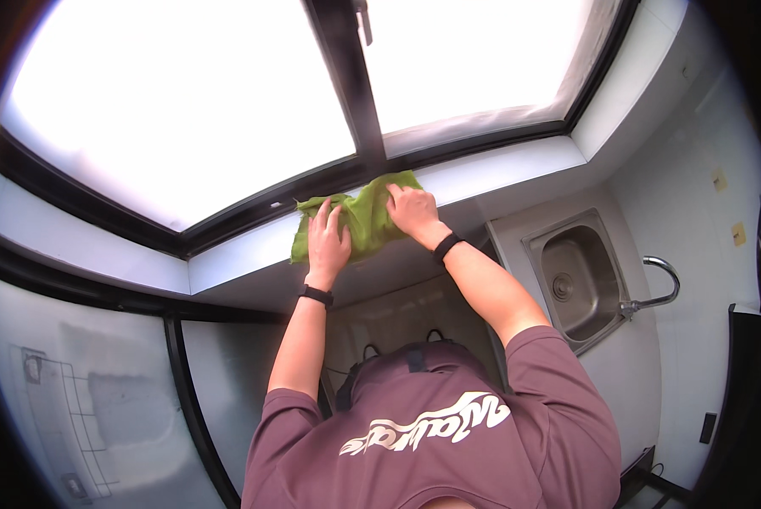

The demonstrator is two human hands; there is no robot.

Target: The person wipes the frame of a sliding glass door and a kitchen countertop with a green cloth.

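Observation:
A crumpled green cloth (365,225) lies on the white window sill (503,170), its near edge drooping over the front. My left hand (327,243) rests on the cloth's left part, fingers stretched out and somewhat apart. On the right part, my right hand (415,212) has its fingers bent into the fabric and grips it. Both arms reach forward, with a dark band around each wrist. The underside of the cloth is hidden.
Behind the sill stands a black-framed window (367,127) with bright panes. To the right, a steel sink (577,276) with a curved faucet (665,280) is set in a counter (614,373). A dark-framed frosted panel (109,390) stands on the left.

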